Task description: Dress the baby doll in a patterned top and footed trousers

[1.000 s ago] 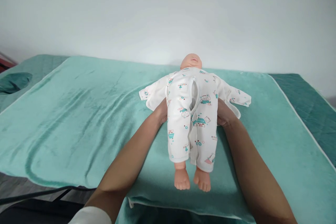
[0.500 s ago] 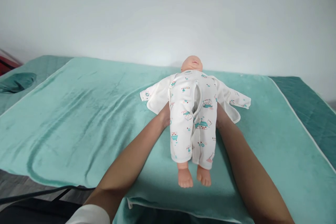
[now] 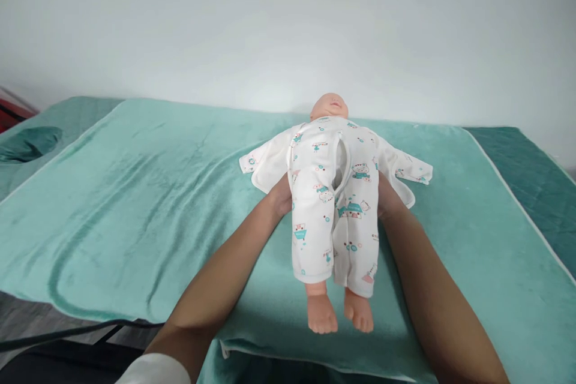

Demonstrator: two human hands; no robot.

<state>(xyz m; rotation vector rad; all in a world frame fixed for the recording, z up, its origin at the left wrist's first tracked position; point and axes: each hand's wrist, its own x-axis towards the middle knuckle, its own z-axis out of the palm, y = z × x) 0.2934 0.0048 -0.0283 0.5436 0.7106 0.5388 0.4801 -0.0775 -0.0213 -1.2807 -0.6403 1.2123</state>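
A baby doll [image 3: 333, 216] in a white printed romper lies face up on a teal towel [image 3: 135, 204], head toward the wall and bare feet toward me. My left hand [image 3: 279, 197] is tucked under the doll's left side, and my right hand [image 3: 386, 199] is tucked under its right side. Both hands grip the torso from below, and the doll's body hides their fingers. The doll's legs and feet hang raised above the towel. The romper's empty sleeves lie spread out flat to both sides.
The towel covers a padded table with a darker green quilted cover [image 3: 535, 186] showing at the right and far left. A white wall [image 3: 288, 24] rises right behind. A dark cable [image 3: 67, 333] runs below the table's front left edge.
The doll has shifted slightly toward me and its legs have come up a little in my hands. My arms stay in almost the same place.
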